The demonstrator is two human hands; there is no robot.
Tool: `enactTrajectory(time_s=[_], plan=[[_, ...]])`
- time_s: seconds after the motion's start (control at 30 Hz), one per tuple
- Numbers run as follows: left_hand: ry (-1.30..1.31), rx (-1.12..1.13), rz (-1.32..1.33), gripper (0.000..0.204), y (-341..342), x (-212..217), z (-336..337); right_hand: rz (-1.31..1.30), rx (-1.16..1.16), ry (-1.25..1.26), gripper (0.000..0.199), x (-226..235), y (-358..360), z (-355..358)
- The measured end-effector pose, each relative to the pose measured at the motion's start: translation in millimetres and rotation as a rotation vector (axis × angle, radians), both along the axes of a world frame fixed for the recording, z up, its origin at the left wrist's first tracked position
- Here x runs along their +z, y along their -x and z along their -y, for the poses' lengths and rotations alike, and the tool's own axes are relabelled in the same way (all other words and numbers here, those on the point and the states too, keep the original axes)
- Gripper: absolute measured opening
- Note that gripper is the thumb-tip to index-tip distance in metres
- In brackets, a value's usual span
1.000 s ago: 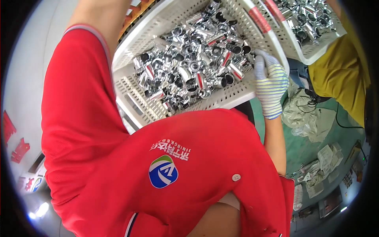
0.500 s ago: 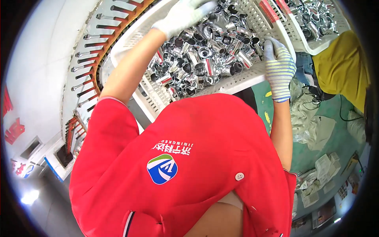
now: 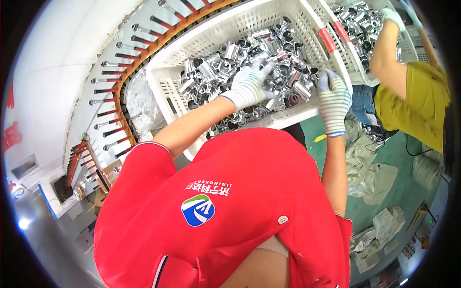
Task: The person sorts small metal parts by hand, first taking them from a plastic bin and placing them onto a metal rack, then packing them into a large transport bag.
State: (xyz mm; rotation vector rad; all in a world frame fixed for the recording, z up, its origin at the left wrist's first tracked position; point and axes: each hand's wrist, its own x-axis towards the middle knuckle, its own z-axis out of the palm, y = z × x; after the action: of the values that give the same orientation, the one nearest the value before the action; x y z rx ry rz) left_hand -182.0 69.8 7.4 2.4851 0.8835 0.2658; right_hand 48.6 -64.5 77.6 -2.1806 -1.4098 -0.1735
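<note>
A white perforated plastic crate [image 3: 293, 116] holds a heap of shiny chrome tubular metal fittings [image 3: 230, 52]. Over the near middle of the heap, my left hand [image 3: 250, 85], in a striped knit glove, has its fingers spread among the fittings; I see no piece gripped in it. At the crate's near right corner is my right hand [image 3: 334, 101], gloved alike, with its fingers closed over the rim. The undersides of the fingers are hidden there.
To the right stands a second white crate [image 3: 357, 77] of chrome fittings, where a co-worker in a yellow-green top [image 3: 413, 103] reaches in with gloved hands. A curved orange rail [image 3: 116, 86] with dark rods and chrome pieces runs along the left. Cloth sacks [image 3: 362, 163] lie on the green floor.
My left hand has come from the crate's far side back toward me, onto the heap. My right hand stays at the corner. The co-worker's arms have come into view over the second crate.
</note>
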Motion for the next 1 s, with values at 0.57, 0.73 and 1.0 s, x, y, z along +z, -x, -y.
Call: enactTrajectory(time_s=[0.57,0.73,1.0], plan=[[-0.123,0.087,0.307,0.027,6.0,103.9,-154.3,-0.106,-0.041,0.032,0.021,11.5,0.7,3.5],[-0.518,0.335,0.659,0.063,-26.6,114.7,-283.7,-0.103,-0.033,0.043,0.019,14.2,8.6,2.2],[-0.201,0.009,0.326,0.071,-180.0,188.9,-331.9,-0.117,-0.034,0.026,0.019,11.2,13.2,2.5]])
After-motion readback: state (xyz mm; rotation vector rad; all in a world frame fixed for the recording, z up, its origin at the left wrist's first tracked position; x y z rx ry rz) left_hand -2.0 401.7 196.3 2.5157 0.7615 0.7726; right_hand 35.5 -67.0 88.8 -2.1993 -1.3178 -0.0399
